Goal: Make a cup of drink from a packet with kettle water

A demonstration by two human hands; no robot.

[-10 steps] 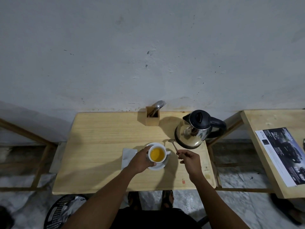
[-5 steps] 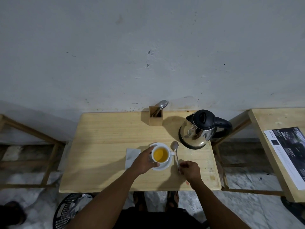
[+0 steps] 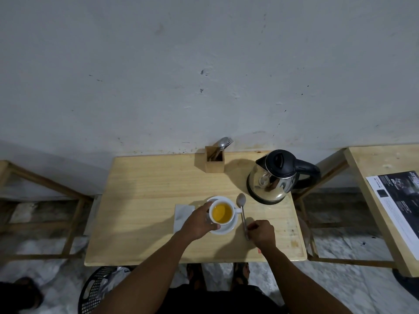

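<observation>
A white cup (image 3: pixel 222 213) of orange-yellow drink stands on a white saucer (image 3: pixel 227 229) near the front of the wooden table (image 3: pixel 145 200). My left hand (image 3: pixel 197 222) wraps around the cup's left side. A metal spoon (image 3: pixel 242 213) lies flat on the table just right of the saucer, bowl pointing away. My right hand (image 3: pixel 261 232) rests on the table with its fingertips on the spoon's handle end. The steel kettle (image 3: pixel 275 177) with a black lid and handle stands at the back right.
A white napkin (image 3: pixel 182 214) lies left of the saucer, partly under my left hand. A wooden holder (image 3: pixel 214 159) with cutlery stands at the back edge by the wall. A second table (image 3: pixel 383 168) with a printed sheet (image 3: pixel 399 205) is on the right. A black basket (image 3: pixel 95 291) sits on the floor.
My right hand has brought the spoon down from above the table and laid it flat beside the saucer. My left hand has stayed on the cup.
</observation>
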